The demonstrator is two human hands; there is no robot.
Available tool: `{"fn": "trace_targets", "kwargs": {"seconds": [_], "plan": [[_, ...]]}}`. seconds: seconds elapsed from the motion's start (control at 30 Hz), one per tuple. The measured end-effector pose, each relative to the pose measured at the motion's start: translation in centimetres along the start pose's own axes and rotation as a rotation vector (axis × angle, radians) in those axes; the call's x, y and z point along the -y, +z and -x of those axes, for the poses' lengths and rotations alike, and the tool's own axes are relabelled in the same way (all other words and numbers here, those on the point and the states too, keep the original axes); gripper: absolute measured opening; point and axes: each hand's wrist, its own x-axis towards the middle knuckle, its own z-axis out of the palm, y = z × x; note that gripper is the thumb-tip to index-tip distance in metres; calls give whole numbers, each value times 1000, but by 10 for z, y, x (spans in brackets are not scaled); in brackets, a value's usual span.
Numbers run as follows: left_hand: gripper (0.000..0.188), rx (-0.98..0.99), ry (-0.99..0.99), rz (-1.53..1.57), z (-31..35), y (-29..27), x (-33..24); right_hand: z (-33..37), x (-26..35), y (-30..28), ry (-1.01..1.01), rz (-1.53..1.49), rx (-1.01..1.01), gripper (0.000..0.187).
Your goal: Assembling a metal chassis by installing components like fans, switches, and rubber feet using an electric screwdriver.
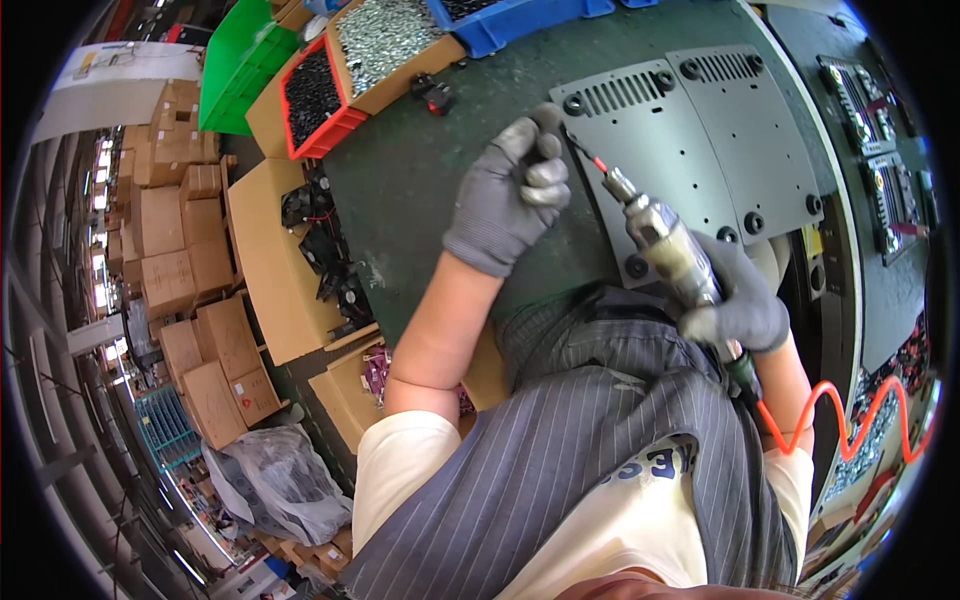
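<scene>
My right hand (742,300), in a grey glove, grips a metal air screwdriver (668,245) with a coiled orange hose. Its bit, with a red band, slants up and left over the edge of a grey metal plate (640,140). My left hand (512,190), also gloved, is raised over the bench just left of the bit tip, its fingers curled into a pinch. Whatever it holds is hidden. A second grey plate (765,140) lies against the first. Both have rows of slots and black round feet (754,222) at their corners.
Beyond my left hand stand a red bin (322,140) of black screws, a cardboard tray (445,50) of silver screws and a blue bin (490,40). A small black-and-red part (434,94) lies on the green bench (400,200). Left is a carton (270,270) with black parts.
</scene>
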Motion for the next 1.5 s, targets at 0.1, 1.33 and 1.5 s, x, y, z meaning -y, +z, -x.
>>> {"fn": "trace_targets", "kwargs": {"seconds": [0.1, 1.33, 1.5], "plan": [[28, 85, -65, 11, -3, -6, 33, 35, -3, -7, 86, -31, 51, 73], [25, -153, -101, -638, -21, 51, 131, 103, -87, -42, -289, 156, -248, 73], [29, -124, -48, -898, -22, 50, 126, 102, -77, -46, -156, 116, -164, 72]]}}
